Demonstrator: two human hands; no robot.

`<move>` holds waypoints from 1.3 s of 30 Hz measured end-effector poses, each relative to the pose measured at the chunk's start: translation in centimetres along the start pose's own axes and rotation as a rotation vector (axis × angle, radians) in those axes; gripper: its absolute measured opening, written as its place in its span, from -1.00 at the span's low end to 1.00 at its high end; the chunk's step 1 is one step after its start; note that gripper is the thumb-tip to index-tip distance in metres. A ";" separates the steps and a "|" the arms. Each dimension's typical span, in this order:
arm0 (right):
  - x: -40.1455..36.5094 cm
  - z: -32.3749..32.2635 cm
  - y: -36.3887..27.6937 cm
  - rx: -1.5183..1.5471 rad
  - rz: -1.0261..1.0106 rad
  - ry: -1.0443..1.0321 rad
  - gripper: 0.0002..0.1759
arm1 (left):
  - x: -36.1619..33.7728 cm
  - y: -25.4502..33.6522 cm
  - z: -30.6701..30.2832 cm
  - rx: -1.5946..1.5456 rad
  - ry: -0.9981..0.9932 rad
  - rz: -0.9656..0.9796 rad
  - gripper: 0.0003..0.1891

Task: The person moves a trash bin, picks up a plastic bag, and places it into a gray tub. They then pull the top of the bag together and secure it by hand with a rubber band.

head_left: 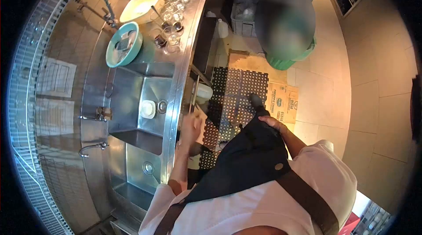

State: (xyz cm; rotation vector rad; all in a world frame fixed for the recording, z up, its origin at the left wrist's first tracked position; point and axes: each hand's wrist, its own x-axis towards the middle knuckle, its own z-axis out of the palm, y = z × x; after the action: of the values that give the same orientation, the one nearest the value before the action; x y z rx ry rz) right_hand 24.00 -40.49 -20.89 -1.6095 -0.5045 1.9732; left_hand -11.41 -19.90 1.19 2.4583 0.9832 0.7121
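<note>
Now your left hand (pixel 191 126) is up at the counter edge (pixel 178 99), the shiny metal strip that runs from near you to far away. Its long way goes near to far, and your hand sits at the right side of it, touching it or just beside it. The fingers look curled in, but the hand is small and blurry, so you cannot tell if it is pinching something or only resting. A pale shape (pixel 201 123) shows just right of the hand, and you cannot tell what it is. The sink (pixel 127 99) lies to the left of this hand, just across the strip. It has two tubs, one near and one far. A white round thing (pixel 148 109) sits in the far tub, left of your hand and a little farther away. Your left hand is much nearer to the sink than the other one. Your right hand (pixel 271 123) is well apart, over on the right, lying on your black apron (pixel 246 156) with the fingers loose and laid down, holding nothing that shows. Between your two hands, down on the floor, is a black mat (pixel 233 90) with holes. Far along the counter stand some glasses (pixel 171 37) and a teal bowl (pixel 124 45).
</note>
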 end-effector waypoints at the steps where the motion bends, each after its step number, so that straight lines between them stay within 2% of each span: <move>1: 0.3 -1.2 -0.2 0.008 0.001 -0.004 -0.31 | 3.2 -0.5 0.0 -0.061 0.033 -0.021 -0.84; 3: 1.4 -4.3 -0.9 -0.413 0.064 0.252 -0.31 | 9.7 -0.4 -0.6 0.026 0.103 -0.040 -0.81; 4: 1.3 -5.6 -2.0 -0.450 0.104 0.244 -0.32 | 12.1 -1.2 -0.2 0.108 0.090 -0.087 -0.73; 5: 1.7 -6.9 -3.3 -0.456 0.105 0.237 -0.32 | 14.4 -2.1 0.5 0.112 0.093 -0.095 -0.73; 7: 3.3 -11.1 -4.4 -0.658 -0.024 0.208 -0.35 | 19.0 -4.2 3.1 0.318 0.204 -0.021 -0.60; 9: 5.3 -16.3 -5.4 -0.690 -0.248 0.125 -0.50 | 21.7 -6.1 5.1 0.369 0.171 -0.086 -0.54; 11: 6.7 -20.2 -9.3 -0.526 -0.131 0.241 -0.56 | 24.5 -7.1 7.4 0.438 0.128 -0.127 -0.47; 12: 7.8 -21.0 -9.6 -0.510 -0.127 0.226 -0.56 | 25.4 -7.2 8.1 0.548 0.124 -0.210 -0.45; 14: 8.9 -24.6 -9.2 -0.705 -0.088 0.211 -0.57 | 26.3 -7.4 9.4 0.649 0.117 -0.312 -0.42; 15: 9.2 -26.0 -8.8 -0.913 -0.209 0.020 -0.56 | 26.2 -7.9 9.1 0.619 0.098 -0.349 -0.40; 17: 7.6 -25.7 -12.7 -0.552 0.064 0.176 -0.57 | 25.6 -7.5 9.6 0.603 0.069 -0.408 -0.37; 18: 7.7 -26.3 -13.9 -0.549 0.065 0.159 -0.57 | 25.9 -7.4 9.6 0.675 0.077 -0.421 -0.36; 20: 8.3 -27.0 -16.3 -0.625 0.191 0.027 -0.57 | 26.5 -7.4 9.6 0.732 0.086 -0.458 -0.31; 21: 9.3 -27.3 -15.2 -0.615 0.192 0.022 -0.57 | 26.5 -7.5 9.5 0.738 0.077 -0.453 -0.31; 23: 11.9 -28.8 -11.3 -0.738 0.050 0.029 -0.60 | 26.4 -7.6 9.6 0.758 0.031 -0.510 -0.30; 24: 11.7 -29.1 -12.5 -0.739 0.052 0.029 -0.60 | 26.4 -7.6 9.7 0.757 0.030 -0.510 -0.30; 26: 10.9 -29.4 -15.9 -1.111 -0.054 -0.217 -0.62 | 26.3 -7.7 9.7 0.754 0.003 -0.542 -0.29; 29: 12.4 -30.0 -15.0 -1.253 -0.090 -0.261 -0.63 | 26.5 -7.4 9.5 0.749 -0.015 -0.570 -0.30; 30: 12.3 -29.9 -16.2 -1.251 -0.088 -0.259 -0.63 | 26.6 -7.5 9.5 0.745 -0.016 -0.583 -0.30; 32: 11.1 -29.6 -19.1 -0.928 0.174 -0.109 -0.65 | 26.5 -7.6 9.7 0.764 -0.007 -0.575 -0.30; 35: 12.4 -30.0 -18.0 -0.939 0.115 -0.090 -0.65 | 26.4 -7.9 9.7 0.798 0.014 -0.561 -0.31; 39: 13.4 -28.7 -19.9 -1.007 0.148 -0.122 -0.65 | 26.9 -7.3 9.6 0.839 0.015 -0.544 -0.33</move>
State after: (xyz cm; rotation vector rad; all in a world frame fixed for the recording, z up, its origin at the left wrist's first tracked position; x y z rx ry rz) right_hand 53.52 -17.95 -25.58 -2.1079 -1.6611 2.0439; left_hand 7.15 2.74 -1.98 2.5722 2.1780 0.1244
